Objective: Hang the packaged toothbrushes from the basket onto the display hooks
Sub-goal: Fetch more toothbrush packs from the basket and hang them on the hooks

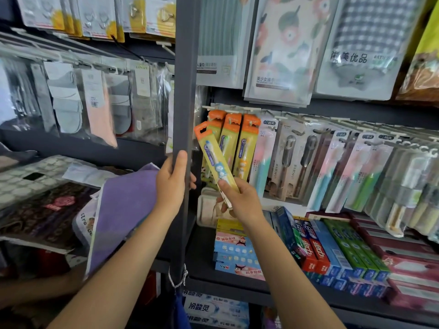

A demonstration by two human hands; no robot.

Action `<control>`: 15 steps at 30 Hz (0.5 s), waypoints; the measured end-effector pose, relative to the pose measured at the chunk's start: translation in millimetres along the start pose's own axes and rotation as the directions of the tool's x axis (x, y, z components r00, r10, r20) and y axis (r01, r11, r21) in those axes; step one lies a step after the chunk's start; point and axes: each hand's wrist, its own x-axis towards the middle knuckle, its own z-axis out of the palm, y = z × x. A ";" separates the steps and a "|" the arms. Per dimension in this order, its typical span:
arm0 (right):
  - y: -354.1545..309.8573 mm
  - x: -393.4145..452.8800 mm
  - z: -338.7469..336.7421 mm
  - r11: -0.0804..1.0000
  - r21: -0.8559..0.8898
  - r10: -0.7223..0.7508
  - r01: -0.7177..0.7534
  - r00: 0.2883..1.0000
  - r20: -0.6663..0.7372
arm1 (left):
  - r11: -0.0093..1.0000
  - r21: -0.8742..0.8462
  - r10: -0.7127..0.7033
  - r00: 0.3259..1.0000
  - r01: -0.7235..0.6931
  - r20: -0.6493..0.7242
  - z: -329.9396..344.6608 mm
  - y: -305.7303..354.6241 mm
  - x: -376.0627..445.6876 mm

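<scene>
Right hand (240, 198) pinches a toothbrush pack (215, 160) just below the orange-topped row (234, 138), unhung; left hand (172, 184) grips the shelf post (185, 115). Basket unseen.

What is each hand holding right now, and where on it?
The right hand pinches the yellow toothbrush pack at its bottom end, orange top tilted up-left. The left hand grips the grey shelf post.

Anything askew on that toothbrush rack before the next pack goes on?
Only the yellow toothbrush pack in the right hand: it leans left, not yet hooked, while the hung orange-topped packs hang straight. The left hand grips the shelf post.
</scene>
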 end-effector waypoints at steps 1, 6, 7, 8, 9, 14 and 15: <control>-2.0 5.8 2.1 1.000 0.024 -0.005 0.006 1.000 -0.007 | 1.000 -0.025 -0.019 1.000 0.019 -0.013 1.6 -1.0 0.4; 1.4 27.9 14.3 0.994 0.097 -0.032 0.041 0.996 -0.087 | 0.999 -0.040 0.003 0.999 -0.005 -0.049 5.6 -4.5 0.0; 4.3 30.8 16.9 0.993 0.112 -0.026 0.038 0.994 -0.103 | 0.999 -0.042 -0.004 0.999 0.002 -0.046 5.3 -4.3 -0.1; 7.2 32.9 20.0 0.992 0.126 -0.018 0.033 0.994 -0.112 | 0.999 -0.044 -0.013 0.999 0.011 -0.043 4.9 -3.9 0.0; 10.1 34.5 23.0 0.990 0.136 -0.008 0.024 0.994 -0.113 | 0.999 -0.048 -0.018 0.999 0.016 -0.037 4.4 -3.3 0.2; 32.1 33.0 36.5 0.978 0.182 0.109 -0.101 0.993 -0.035 | 0.999 -0.031 -0.015 1.000 0.014 -0.014 2.4 -5.7 1.4; 38.2 31.7 38.2 0.974 0.189 0.130 -0.123 0.991 -0.022 | 1.000 -0.028 -0.010 1.000 0.010 -0.011 2.3 -6.8 1.8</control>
